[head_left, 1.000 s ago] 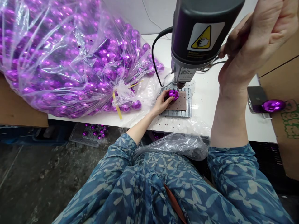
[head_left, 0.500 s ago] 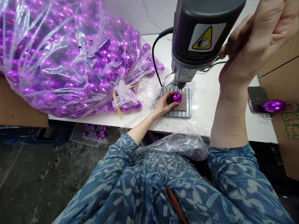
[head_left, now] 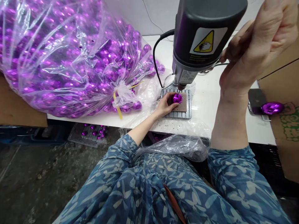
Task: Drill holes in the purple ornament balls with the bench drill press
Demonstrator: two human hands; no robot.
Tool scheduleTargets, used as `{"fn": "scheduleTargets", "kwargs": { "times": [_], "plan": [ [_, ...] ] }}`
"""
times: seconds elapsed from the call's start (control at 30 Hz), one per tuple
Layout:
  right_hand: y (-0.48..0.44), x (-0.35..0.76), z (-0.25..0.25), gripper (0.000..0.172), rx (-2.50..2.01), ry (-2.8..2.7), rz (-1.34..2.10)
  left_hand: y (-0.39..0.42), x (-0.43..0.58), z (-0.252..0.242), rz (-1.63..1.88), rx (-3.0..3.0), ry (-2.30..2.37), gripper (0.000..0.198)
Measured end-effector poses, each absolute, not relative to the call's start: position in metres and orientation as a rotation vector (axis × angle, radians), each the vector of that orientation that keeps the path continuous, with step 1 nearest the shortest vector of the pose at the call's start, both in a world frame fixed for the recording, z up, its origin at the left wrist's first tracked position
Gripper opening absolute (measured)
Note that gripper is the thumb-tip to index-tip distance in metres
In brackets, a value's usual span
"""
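Observation:
My left hand grips a small shiny purple faceted ball on the brown pad of the drill press's metal base plate. The bit under the dark grey drill press head touches the top of the ball. My right hand is raised beside the drill head, fingers closed round its thin metal lever.
A big clear plastic bag full of purple balls lies on the white table at left. A phone and one purple ball sit at right by a cardboard box. A tray of purple balls lies on the floor.
My left hand slid the purple ball slightly right, under the bit. The bit has come down onto the ball. My right hand stays on the lever.

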State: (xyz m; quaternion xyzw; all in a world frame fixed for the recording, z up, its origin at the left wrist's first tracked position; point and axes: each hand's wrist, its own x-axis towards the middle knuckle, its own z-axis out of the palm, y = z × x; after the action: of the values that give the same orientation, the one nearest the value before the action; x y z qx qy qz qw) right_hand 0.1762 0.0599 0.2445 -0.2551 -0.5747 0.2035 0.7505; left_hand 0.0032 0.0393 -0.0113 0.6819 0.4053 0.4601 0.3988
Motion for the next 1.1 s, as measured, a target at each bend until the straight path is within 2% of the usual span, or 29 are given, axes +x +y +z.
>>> {"fn": "scheduleTargets", "kwargs": {
  "times": [0.2, 0.73, 1.1],
  "plan": [
    [0.046, 0.172, 0.215, 0.075, -0.495, -1.164, 0.316, 0.041, 0.005, -0.015, 1.189, 1.707, 1.039, 0.074],
    [0.052, 0.183, 0.159, 0.085, -0.384, -1.083, 0.168, 0.038, 0.004, -0.013, 1.187, 1.716, 1.051, 0.066],
    [0.061, 0.196, 0.119, 0.071, -0.414, -1.199, 0.024, 0.036, 0.004, -0.008, 1.183, 1.764, 1.077, 0.06]
  ]
}}
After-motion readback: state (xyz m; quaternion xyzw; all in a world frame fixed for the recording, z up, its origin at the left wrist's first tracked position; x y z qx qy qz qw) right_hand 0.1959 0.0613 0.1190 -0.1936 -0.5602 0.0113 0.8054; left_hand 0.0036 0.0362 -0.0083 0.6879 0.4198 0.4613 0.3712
